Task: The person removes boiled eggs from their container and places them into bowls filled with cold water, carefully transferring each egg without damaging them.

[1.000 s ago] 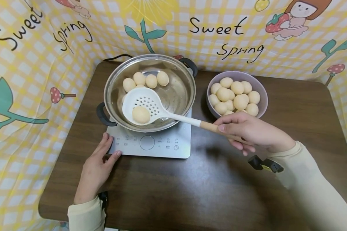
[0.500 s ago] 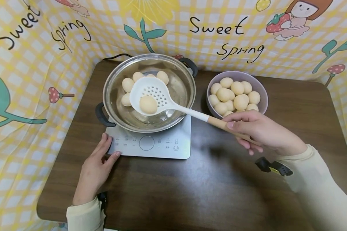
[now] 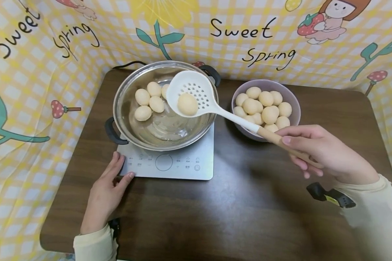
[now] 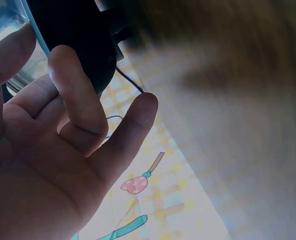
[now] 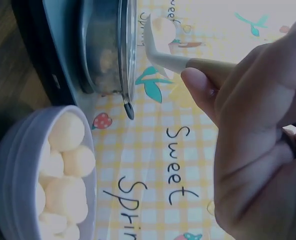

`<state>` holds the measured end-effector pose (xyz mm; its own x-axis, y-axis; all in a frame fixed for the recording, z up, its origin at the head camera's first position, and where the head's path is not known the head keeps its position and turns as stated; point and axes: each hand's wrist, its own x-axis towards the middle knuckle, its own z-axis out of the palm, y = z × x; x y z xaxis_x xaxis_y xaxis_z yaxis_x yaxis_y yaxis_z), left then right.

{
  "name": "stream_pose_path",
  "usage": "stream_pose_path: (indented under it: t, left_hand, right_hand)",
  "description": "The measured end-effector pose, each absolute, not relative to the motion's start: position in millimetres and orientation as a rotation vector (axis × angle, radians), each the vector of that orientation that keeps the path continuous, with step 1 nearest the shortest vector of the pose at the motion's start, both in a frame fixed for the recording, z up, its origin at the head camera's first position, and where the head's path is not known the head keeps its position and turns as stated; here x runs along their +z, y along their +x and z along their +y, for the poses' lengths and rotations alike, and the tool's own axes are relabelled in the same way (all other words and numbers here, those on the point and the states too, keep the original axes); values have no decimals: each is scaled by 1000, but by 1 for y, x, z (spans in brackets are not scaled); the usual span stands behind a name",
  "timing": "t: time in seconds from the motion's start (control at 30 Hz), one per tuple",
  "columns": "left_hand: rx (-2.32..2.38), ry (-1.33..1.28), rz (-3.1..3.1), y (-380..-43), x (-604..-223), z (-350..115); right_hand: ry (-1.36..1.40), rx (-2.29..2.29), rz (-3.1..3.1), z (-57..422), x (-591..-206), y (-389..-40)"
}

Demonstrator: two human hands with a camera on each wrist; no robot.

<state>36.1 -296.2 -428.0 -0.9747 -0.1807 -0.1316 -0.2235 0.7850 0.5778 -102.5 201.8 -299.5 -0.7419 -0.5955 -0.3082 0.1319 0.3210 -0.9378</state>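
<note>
My right hand grips the wooden handle of a white slotted skimmer, thumb and fingers round it. One egg rides in the skimmer's bowl, above the right part of a steel pot. Several more eggs lie at the pot's left side. In the right wrist view the skimmer shows raised past the pot's rim. My left hand rests at the left front corner of the silver induction cooktop, fingers and thumb extended along its edge.
A purple bowl full of several eggs stands right of the pot, under the skimmer's handle in the head view. Black handles jut from the pot. A patterned cloth hangs behind and at the sides of the brown table.
My right hand has carried the skimmer with its egg rightward and away from the left side of the pot, uncovering the eggs there. My left hand stays at the cooktop's corner.
</note>
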Motion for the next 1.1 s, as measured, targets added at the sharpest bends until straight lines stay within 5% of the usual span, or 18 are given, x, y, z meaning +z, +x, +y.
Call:
stream_pose_path:
  t: [1.1]
  left_hand:
    - [940, -334, 2893, 35, -429, -296]
  right_hand:
    - [-277, -1934, 1495, 289, -345, -75]
